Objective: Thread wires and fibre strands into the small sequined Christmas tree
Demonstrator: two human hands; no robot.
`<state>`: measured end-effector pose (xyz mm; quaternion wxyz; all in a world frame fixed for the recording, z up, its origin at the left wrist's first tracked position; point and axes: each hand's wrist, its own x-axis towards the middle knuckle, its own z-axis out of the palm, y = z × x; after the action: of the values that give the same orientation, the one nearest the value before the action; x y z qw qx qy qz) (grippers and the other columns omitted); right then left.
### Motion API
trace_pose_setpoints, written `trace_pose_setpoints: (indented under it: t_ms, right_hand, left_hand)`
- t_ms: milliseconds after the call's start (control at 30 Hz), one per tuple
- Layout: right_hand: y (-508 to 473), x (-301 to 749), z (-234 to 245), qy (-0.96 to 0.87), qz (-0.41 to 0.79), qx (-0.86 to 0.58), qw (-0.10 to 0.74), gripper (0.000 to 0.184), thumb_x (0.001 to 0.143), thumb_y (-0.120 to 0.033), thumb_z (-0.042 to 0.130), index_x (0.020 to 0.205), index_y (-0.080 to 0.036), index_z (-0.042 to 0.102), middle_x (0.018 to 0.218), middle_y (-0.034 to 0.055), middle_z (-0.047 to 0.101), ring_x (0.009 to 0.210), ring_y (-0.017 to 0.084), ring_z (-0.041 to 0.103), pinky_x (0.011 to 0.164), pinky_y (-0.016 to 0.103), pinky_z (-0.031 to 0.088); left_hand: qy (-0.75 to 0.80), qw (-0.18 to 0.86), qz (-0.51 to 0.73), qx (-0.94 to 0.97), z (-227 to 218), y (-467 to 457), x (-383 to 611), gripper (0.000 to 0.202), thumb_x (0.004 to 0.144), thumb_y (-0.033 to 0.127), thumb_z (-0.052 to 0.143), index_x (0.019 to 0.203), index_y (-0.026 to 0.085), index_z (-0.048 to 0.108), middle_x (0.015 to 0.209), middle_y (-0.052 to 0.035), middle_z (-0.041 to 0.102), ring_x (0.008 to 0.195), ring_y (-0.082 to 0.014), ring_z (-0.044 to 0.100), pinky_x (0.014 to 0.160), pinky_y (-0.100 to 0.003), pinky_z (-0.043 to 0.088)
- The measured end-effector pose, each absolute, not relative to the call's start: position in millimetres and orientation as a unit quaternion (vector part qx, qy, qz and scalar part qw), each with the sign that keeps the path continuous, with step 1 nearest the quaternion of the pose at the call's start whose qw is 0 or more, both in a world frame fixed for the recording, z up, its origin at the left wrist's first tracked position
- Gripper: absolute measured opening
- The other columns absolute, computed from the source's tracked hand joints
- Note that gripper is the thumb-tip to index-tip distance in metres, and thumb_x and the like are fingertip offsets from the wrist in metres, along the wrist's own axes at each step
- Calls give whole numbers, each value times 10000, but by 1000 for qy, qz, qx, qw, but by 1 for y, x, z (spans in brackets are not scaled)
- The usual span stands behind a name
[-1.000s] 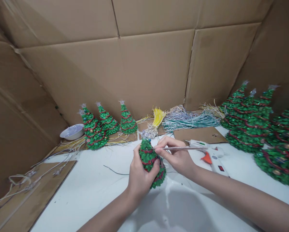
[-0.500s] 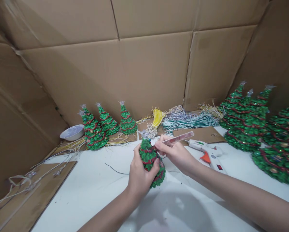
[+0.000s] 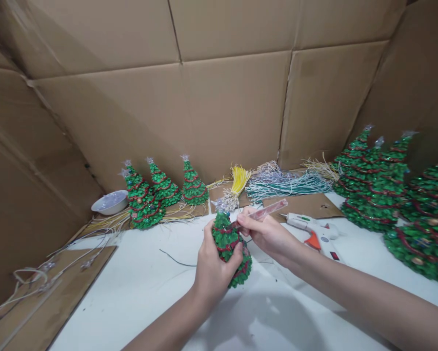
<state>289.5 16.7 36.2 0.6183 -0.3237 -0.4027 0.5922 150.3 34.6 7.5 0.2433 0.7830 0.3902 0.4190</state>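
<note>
My left hand [image 3: 213, 265] is wrapped around a small green sequined Christmas tree [image 3: 228, 243] with red garland, holding it just above the white table [image 3: 138, 287]. My right hand [image 3: 266, 234] pinches a thin pinkish translucent stick [image 3: 268, 210] whose near end touches the tree's upper side; the stick angles up to the right. A silvery star tops the tree.
A white glue gun [image 3: 314, 231] with an orange trigger lies right of my hands. Three small trees [image 3: 162, 190] and a white bowl [image 3: 111, 201] stand at the back left, wire bundles [image 3: 281, 181] at the back, larger trees [image 3: 394, 195] at right. Cardboard walls surround the table.
The stick in my right hand swung from lying level to tilting up to the right, then dropped slightly. My left hand kept hold of the tree in about the same place.
</note>
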Motion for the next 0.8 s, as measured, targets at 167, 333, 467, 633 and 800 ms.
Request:
trace_pose_setpoints:
  t_ms: [167,333,467,633,800]
  right_hand:
    - [15,290,38,-430,573,-338,610,355,697,-394,674,571,-178,422,570,-55,411,583,97,347,586,242,260]
    - [13,289,35,-459,527,-354,622,311,749,-396,625,624,-183,435,614,-49,436,634,105,382,635,242,291]
    - [11,285,34,-453,521,-365,625,304,761,-414,604,646,-189,434,617,-46,442,637,110,398,634,244,307]
    - [5,282,39,-483,462,-400,627,307,762,-435,588,641,-195,441,617,-42,440,612,111,406,610,247,321]
    - [6,286,40,-504,457,-405,611,322,768,-439,580,621,-194,430,620,-39,419,629,113,376,601,237,305]
  left_hand:
    - [389,239,419,784,8,34,150,467,769,303,544,1156,174,317,878,-44,626,766,-164,615,699,-280,489]
    - [388,235,422,785,7,35,149,468,767,298,543,1158,172,319,879,-45,628,773,-167,616,699,-281,488]
    - [387,230,424,786,6,36,149,473,763,300,546,1159,173,321,863,-40,627,770,-169,615,699,-284,487]
    - [389,226,425,785,7,35,149,446,773,310,538,1149,191,330,867,-33,617,770,-163,609,687,-275,484]
    - [383,228,421,790,8,35,150,453,775,306,537,1157,199,319,859,-24,616,756,-158,609,675,-270,483]
